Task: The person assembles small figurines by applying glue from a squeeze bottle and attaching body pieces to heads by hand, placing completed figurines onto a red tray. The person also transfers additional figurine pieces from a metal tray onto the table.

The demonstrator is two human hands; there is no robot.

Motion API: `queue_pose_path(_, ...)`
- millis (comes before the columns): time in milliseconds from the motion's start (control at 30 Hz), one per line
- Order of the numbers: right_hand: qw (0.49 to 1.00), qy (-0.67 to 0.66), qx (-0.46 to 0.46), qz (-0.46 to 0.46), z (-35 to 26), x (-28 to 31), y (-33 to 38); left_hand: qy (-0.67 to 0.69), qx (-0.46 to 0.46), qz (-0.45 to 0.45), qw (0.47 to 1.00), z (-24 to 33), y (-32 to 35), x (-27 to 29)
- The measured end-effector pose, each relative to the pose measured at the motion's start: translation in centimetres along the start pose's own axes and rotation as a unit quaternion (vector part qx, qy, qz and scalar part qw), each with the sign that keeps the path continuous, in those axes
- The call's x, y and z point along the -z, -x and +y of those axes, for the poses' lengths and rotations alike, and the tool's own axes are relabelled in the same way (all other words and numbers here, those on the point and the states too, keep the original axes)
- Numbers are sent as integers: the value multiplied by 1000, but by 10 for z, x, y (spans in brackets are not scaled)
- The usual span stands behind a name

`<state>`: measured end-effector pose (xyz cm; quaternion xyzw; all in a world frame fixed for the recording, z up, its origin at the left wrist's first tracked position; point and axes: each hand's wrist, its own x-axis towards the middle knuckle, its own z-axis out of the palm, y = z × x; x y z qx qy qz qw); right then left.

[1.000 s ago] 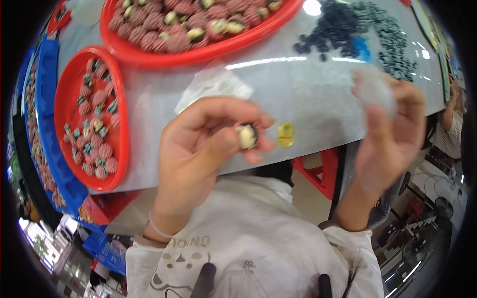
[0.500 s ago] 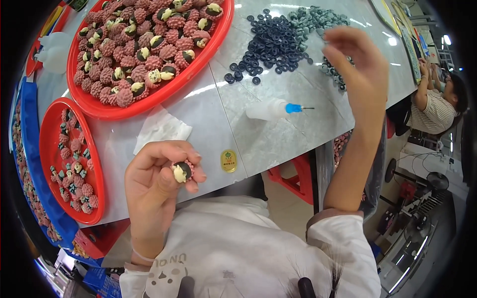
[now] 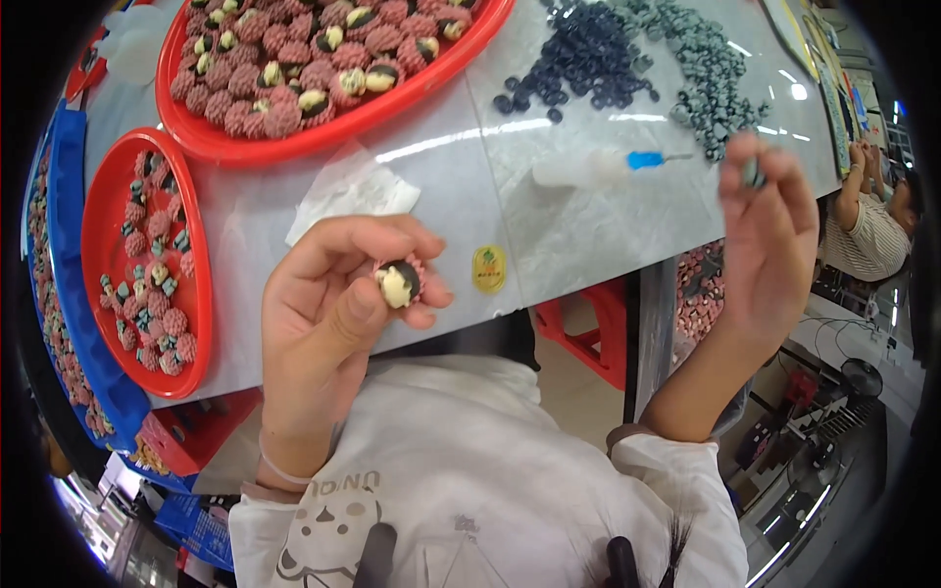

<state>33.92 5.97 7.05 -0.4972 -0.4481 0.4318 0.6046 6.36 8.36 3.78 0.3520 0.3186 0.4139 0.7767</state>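
Between the thumb and fingers of my left hand [image 3: 319, 328] sits a small pink knobbly figure [image 3: 398, 282] with a cream face and black hair. My right hand [image 3: 774, 230] is raised at the right table edge, pinching a small grey-green piece [image 3: 752, 174] at its fingertips. Just beyond it spreads a pile of similar grey-green pieces [image 3: 714, 83]. Left of that pile lie many small dark blue rings [image 3: 588, 64]. A white squeeze bottle [image 3: 578, 174] with a blue cap and metal needle tip lies on its side between my hands.
A large red tray [image 3: 333, 137] full of pink figures stands far left. Nearer is a smaller red tray [image 3: 206, 294] with more figures. Beside it runs a blue tray [image 3: 83, 265]. A crumpled white tissue [image 3: 358, 191] lies by my left hand. A person in stripes [image 3: 867, 235] sits at far right.
My right hand has come back from the grey-green pile toward me and now shows a grey-green piece in its fingertips. The left hand still holds the figure. The whole view has shifted.
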Motion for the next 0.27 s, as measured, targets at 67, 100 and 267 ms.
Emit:
queue_pose_path(67,995,-54,-27,-76,4,-20,21,12,13,-14,1000,2,4,0)
queue_pose_path(100,994,-40,-44,-91,6,-30,27,26,16,-32,999,2,5,0)
queue_pose_path(267,983,-88,-105,-123,18,-63,38,16,50,-47,997,-4,8,-9)
